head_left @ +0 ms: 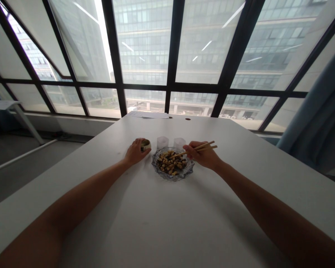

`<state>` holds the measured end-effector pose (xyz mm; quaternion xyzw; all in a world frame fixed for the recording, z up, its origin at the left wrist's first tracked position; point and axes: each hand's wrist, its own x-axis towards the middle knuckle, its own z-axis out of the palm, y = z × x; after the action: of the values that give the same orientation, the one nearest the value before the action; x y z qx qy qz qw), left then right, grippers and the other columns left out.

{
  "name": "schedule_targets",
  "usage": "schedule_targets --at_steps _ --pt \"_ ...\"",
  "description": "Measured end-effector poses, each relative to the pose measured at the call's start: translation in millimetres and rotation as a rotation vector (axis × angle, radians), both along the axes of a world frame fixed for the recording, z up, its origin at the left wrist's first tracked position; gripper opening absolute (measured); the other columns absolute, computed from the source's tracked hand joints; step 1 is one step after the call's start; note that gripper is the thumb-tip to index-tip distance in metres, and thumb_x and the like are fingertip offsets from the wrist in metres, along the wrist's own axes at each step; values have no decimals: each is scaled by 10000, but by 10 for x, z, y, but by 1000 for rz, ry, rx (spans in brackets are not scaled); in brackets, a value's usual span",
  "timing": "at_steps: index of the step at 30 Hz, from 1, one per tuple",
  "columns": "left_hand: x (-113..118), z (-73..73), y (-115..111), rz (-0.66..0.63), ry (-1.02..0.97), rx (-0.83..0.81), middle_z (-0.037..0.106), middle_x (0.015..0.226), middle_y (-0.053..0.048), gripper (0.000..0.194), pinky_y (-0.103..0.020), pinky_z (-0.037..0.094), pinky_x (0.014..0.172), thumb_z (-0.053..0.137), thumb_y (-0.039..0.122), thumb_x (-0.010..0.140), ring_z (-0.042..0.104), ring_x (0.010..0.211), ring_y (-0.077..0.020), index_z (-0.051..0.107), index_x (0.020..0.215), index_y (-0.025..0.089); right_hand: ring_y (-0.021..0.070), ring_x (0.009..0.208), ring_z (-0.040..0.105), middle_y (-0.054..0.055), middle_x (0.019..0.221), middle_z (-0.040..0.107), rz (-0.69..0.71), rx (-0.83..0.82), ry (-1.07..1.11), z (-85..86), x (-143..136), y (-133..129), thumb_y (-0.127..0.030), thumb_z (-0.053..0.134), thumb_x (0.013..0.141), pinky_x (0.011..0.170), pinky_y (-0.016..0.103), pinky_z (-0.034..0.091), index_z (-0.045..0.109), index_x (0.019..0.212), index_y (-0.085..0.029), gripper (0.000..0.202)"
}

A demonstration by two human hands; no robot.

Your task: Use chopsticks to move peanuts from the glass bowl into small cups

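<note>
A scalloped clear glass bowl (158,175) stands on the white table, filled with a mix of light nuts and dark seeds (171,162). My right hand (203,154) is closed round a pair of wooden chopsticks (209,146), whose tips reach into the nuts from the right. Left of the bowl, my left hand (136,152) is wrapped round a small cup (146,146) with some dark bits inside; its fingers cover the cup's left side. Just behind the bowl are two clear plastic cups, one at the left (162,142) and one at the right (179,142).
The white table (167,223) runs up to a wall of dark-framed windows. Sheets of paper (149,115) lie at its far edge, near two round cable holes (188,119). A blue curtain (309,126) hangs at the right. Another white table (5,105) stands at the left.
</note>
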<state>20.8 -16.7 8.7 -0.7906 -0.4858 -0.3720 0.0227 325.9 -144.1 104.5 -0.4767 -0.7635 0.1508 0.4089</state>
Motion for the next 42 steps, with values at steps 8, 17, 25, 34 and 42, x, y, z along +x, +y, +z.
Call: schedule_targets --at_steps 8,17,25,34,42 --pt "11 8 -10 -7 -3 -17 599 1295 -129 479 -461 522 1011 665 400 855 602 1200 -304 501 1268 221 162 471 622 42 552 693 14 -5 21 -38 -20 1 -687 604 853 461 256 480 648 614 -208 537" --pt "18 9 -7 -9 -3 -5 603 1281 -124 479 -461 521 1006 674 385 845 607 1183 -298 501 1263 227 152 365 593 66 501 672 -78 -211 526 27 139 163 -800 726 632 366 253 498 657 653 -165 638" --pt "15 73 -10 21 34 2 601 1335 -145 542 -495 496 1011 666 452 851 589 1217 -325 497 1311 219 150 371 600 75 501 676 -105 -177 528 56 241 206 -797 735 621 364 243 497 669 638 -158 642" --pt "498 469 95 -53 189 -25 640 1336 -157 572 -541 414 1056 618 526 875 569 1255 -362 530 1329 191 147 406 621 59 511 682 -60 -67 381 172 258 91 -763 696 712 408 239 525 683 640 -170 598" --pt "831 494 306 -16 220 -222 718 1184 -167 650 -514 488 940 682 542 803 680 1084 -371 503 1326 200 154 364 604 57 479 666 -104 -105 491 197 315 152 -791 710 663 368 251 512 668 635 -171 622"
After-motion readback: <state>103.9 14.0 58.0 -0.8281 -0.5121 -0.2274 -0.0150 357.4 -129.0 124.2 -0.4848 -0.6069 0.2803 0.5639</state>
